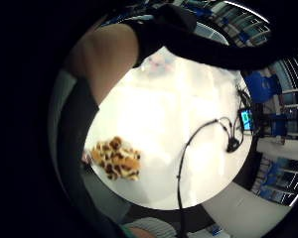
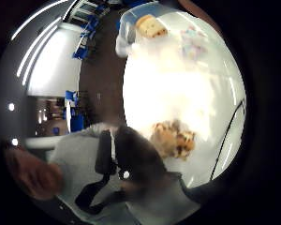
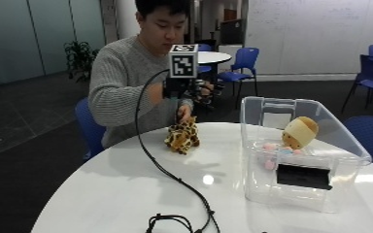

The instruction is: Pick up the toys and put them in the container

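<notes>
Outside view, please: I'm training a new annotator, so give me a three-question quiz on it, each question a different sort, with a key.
1. True or false: the giraffe toy already lies inside the clear container.
2. Multiple choice: where is the gloved right hand? A) inside the container B) above the giraffe toy C) flat on the table by the cable
3. Fill in: the toy with the tan head sits in the ____.

Key
1. False: it stands on the table, beside the container.
2. B
3. container
</notes>
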`<state>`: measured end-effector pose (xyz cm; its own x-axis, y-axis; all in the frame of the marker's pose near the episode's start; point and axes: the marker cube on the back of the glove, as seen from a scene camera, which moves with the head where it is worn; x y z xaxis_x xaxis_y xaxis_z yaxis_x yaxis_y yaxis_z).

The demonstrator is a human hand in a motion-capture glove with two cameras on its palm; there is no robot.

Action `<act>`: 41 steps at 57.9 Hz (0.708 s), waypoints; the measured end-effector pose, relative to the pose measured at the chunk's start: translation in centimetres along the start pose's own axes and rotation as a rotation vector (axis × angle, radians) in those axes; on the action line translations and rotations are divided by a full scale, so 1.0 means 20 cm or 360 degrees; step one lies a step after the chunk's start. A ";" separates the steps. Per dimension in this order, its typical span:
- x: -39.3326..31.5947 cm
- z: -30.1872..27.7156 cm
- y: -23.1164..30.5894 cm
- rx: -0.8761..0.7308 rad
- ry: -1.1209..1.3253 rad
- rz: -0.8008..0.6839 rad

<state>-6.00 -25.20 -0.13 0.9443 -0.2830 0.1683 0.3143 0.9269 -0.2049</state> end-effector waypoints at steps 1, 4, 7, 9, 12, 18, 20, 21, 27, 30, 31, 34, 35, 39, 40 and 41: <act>-0.01 0.01 0.04 0.0007 0.0004 0.0008; -0.03 0.04 0.14 0.0017 0.0006 0.0014; -0.06 0.07 0.21 0.0022 0.0010 0.0008; -0.07 0.09 0.25 0.0028 0.0017 0.0010; -0.08 0.10 0.28 0.0047 0.0021 0.0009; -0.07 0.17 0.30 0.0058 0.0016 0.0002; -0.07 0.21 0.30 0.0055 0.0037 0.0024; -0.07 0.24 0.30 0.0054 0.0053 0.0041; -0.03 0.45 0.27 0.0032 0.0142 0.0146; -0.05 0.60 0.27 -0.0052 0.0112 0.0121; -0.07 0.65 0.28 -0.0093 0.0105 0.0103; -0.11 0.81 0.29 -0.0216 0.0114 0.0033; -0.12 0.86 0.30 -0.0240 0.0130 0.0009; -0.14 0.97 0.30 -0.0194 0.0300 -0.0024; -0.14 0.98 0.30 -0.0178 0.0344 -0.0025; -0.14 0.98 0.31 -0.0171 0.0372 -0.0025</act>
<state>-8.61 -13.93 17.05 0.9323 -0.3578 -0.0525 0.3259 0.8941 -0.3073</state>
